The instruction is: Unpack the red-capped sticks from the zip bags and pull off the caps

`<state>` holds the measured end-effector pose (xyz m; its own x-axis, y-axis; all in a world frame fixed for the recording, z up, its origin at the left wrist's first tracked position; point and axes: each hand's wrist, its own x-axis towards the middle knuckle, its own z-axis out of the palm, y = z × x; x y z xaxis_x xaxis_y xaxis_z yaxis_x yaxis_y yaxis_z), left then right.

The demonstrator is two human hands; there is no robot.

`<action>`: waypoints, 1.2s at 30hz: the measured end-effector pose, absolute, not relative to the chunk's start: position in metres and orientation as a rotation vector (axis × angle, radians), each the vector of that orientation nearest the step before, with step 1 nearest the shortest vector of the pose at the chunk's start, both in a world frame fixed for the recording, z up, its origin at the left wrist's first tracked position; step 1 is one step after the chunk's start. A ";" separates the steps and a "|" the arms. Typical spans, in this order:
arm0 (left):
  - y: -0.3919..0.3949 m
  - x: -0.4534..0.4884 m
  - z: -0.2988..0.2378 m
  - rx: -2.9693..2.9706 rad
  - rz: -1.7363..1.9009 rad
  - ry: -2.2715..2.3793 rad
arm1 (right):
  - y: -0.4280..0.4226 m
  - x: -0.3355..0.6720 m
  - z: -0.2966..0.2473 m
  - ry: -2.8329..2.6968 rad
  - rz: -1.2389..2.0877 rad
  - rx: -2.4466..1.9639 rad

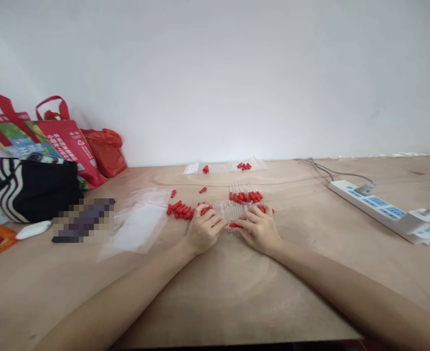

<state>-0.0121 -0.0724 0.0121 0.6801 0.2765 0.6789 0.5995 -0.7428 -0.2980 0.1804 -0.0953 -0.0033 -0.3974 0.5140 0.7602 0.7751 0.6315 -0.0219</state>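
Close together over the middle of the table are my two hands. My right hand point(259, 228) is closed on a red rubber dropper bulb point(234, 225), pinched at the fingertips. My left hand point(204, 228) is closed too, its fingertips meeting the bulb's left end; what it pinches is hidden. Just beyond my fingers lies a row of clear glass dropper tubes point(233, 211), side by side. Loose red bulbs point(180, 209) are heaped left of my left hand, and some show by its knuckles. Behind the tubes lie several droppers with red bulbs fitted point(246, 196), bulbs toward me.
Clear plastic bags point(141, 219) lie at left, beside a blurred-out dark object point(85, 220). Further left are a white device point(34, 229), a black striped bag point(43, 185) and red shopping bags point(70, 146). More bagged bulbs point(244, 166) lie by the wall. A power strip point(379, 207) with cables is at right.
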 end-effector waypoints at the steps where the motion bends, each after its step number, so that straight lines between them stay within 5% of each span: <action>1: -0.073 -0.012 0.012 -2.378 -0.846 -0.658 | -0.095 0.180 -0.004 -2.098 -0.454 -0.991; 12: -0.071 -0.033 0.015 -2.308 -0.917 -0.720 | -0.097 0.211 0.001 -2.062 -0.397 -1.051; 22: -0.063 -0.037 0.004 -2.405 -0.933 -0.912 | -0.073 0.231 0.001 -1.716 0.144 -1.233; 36: -0.052 -0.025 -0.003 -2.349 -0.959 -0.821 | -0.063 0.256 0.002 -1.659 0.288 -1.563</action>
<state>-0.0255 -0.0520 -0.0031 0.5765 0.3483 0.7391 0.6768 -0.7104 -0.1932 0.2562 -0.0628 0.0022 0.1059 0.9113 0.3978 0.7242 0.2035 -0.6589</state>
